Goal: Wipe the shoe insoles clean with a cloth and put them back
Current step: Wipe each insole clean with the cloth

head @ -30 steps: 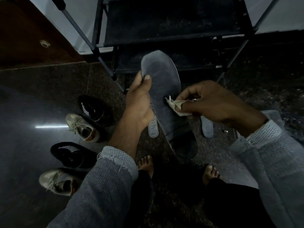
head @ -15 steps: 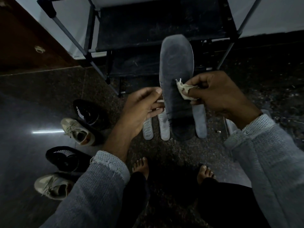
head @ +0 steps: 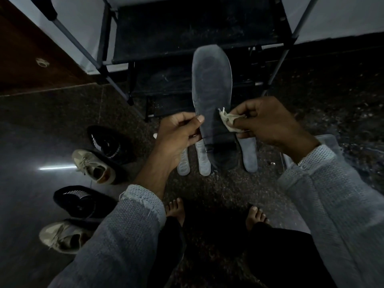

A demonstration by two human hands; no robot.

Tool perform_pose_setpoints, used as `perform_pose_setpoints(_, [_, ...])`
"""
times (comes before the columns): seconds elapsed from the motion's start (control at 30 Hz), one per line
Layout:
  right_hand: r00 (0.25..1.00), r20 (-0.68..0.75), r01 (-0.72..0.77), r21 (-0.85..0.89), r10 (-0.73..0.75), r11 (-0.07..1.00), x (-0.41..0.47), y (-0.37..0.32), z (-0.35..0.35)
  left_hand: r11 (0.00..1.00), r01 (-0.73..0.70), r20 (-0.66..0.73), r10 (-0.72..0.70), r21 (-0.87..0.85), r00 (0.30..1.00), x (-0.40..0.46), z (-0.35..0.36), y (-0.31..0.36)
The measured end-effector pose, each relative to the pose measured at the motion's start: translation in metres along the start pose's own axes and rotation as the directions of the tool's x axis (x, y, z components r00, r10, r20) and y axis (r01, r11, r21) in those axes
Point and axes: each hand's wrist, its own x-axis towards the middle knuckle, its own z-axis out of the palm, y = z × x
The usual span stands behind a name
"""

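Fingers of left hand pinch insole; right hand presses cloth.

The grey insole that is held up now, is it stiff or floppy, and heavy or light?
Probably fairly stiff: the grey insole stands straight above the left hand, which pinches only its edge, without drooping. Likely light, since that small pinch carries it. It may flex somewhat when the right hand presses the cloth on it.
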Motion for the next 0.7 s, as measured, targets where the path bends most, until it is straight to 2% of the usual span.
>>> perform_pose_setpoints(0.2, [0.999, -0.031, 0.023, -0.072, -0.025, 0.997, 0.013, 0.017, -0.001, 0.999, 0.037, -0.009, -0.036, 0.008, 0.999, 0.008, 0.003, -0.016])
perform_pose_setpoints(0.37, [0.994, -0.05, 0.086, -0.177, -0.097, 0.98, 0.027, 0.039, 0.001, 0.996, 0.084, -0.071, -0.083, 0.011, 0.994, 0.023, 0.011, -0.036])
perform_pose_setpoints(0.53, [0.992, -0.083, 0.081, -0.197, -0.099, 0.977, 0.047, 0.065, -0.004, 0.992, 0.123, -0.061, -0.126, -0.038, 0.99, 0.046, 0.024, -0.056])
perform_pose_setpoints(0.7, [0.994, -0.09, 0.04, -0.201, -0.059, 0.979, 0.072, 0.1, -0.007, 0.989, 0.147, -0.034, -0.147, 0.004, 0.989, 0.078, 0.029, -0.078])
